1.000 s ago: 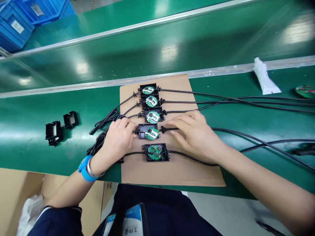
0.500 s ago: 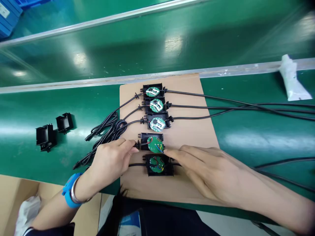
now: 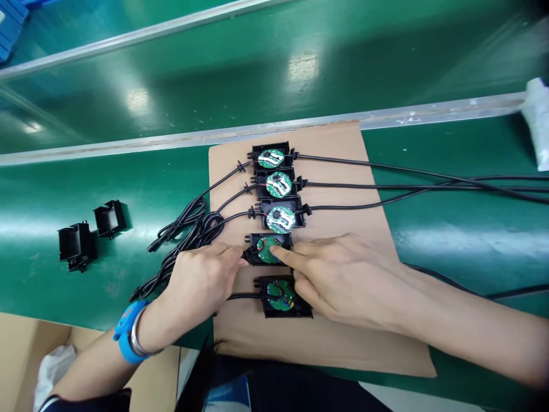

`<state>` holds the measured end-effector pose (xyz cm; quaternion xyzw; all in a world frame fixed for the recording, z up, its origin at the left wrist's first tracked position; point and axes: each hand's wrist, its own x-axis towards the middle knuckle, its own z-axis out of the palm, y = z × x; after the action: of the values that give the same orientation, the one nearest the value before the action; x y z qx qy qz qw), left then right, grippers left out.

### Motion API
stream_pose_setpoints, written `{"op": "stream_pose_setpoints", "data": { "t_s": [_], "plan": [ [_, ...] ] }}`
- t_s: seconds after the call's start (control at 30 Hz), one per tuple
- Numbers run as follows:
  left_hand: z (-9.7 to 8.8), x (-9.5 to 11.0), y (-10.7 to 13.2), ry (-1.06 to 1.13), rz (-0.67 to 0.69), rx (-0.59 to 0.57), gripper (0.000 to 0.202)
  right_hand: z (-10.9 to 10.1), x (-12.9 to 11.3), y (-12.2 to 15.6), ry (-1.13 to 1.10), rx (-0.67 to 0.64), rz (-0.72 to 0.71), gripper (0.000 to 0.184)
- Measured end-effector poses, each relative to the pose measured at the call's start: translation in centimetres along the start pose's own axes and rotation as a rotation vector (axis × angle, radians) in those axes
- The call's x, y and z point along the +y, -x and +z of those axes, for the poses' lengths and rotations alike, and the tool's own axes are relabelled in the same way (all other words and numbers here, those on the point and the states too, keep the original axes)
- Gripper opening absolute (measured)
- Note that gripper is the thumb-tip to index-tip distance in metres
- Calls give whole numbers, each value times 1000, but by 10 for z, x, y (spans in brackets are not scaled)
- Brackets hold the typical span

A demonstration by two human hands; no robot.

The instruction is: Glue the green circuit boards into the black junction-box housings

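Note:
Several small black housings with round green circuit boards lie in a column on a brown cardboard sheet [image 3: 334, 343]. My left hand [image 3: 201, 280] pinches the cable end at the left side of the fourth housing [image 3: 266, 249]. My right hand [image 3: 343, 277] lies over that housing's right side, its forefinger pressing on the green board, the other fingers spread towards the nearest housing [image 3: 283, 296]. Three more housings [image 3: 281, 216] sit farther back, each with black cables running left and right.
A coil of black cables [image 3: 189, 229] lies left of the cardboard. Two empty black housing shells [image 3: 79, 243] stand on the green belt at the left. A metal rail [image 3: 128, 143] runs behind. A white tube [image 3: 538, 126] sits at the right edge.
The view has shifted. My right hand moved from the cable beside the fourth housing onto its green board, which has tipped and turned in the housing. The left hand stays at the cable end.

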<state>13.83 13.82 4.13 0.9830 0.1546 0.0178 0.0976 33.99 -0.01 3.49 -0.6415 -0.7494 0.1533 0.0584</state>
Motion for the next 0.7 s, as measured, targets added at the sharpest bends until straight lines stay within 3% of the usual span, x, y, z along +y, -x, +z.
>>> {"op": "stream_pose_setpoints", "data": {
  "t_s": [0.23,0.47,0.6,0.7],
  "plan": [
    [-3,-4,-8,160,-14,-36,22,6,-7,-7,10,7,19,36],
    [-6,-4,-23,414,-114,-117,18,10,-7,-5,-53,0,57,36],
    [6,2,-19,169,-64,-14,21,15,-6,-4,-60,31,59,36],
    [12,7,-13,-97,43,-15,23,18,-5,-3,-85,54,51,34]
  ]
}}
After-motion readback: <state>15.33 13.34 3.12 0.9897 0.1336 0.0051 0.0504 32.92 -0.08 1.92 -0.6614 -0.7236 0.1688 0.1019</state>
